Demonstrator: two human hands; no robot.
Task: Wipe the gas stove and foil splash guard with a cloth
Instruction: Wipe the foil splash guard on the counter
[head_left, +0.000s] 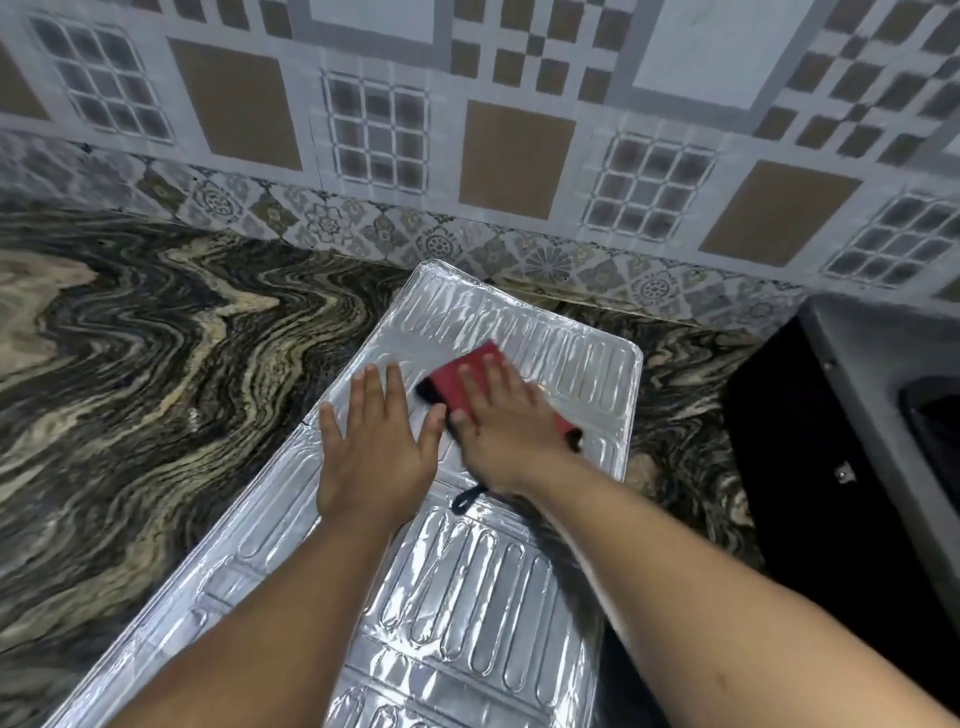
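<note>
Where the head camera looks down, the foil splash guard (457, 597) lies flat on the marbled surface (156, 364), its long axis running from the near left edge away toward the tiled wall (519, 130), far end tipped slightly right. On its far panel the right hand (504, 431) presses a red cloth (462, 387) (dark trim, a loop poking out by the wrist) with fingers straight and spread, nothing curled. Just beside it, the left hand (376, 441) rests palm down on the foil, fingers straight. A dark gas stove (857, 415) sits at the right edge.
</note>
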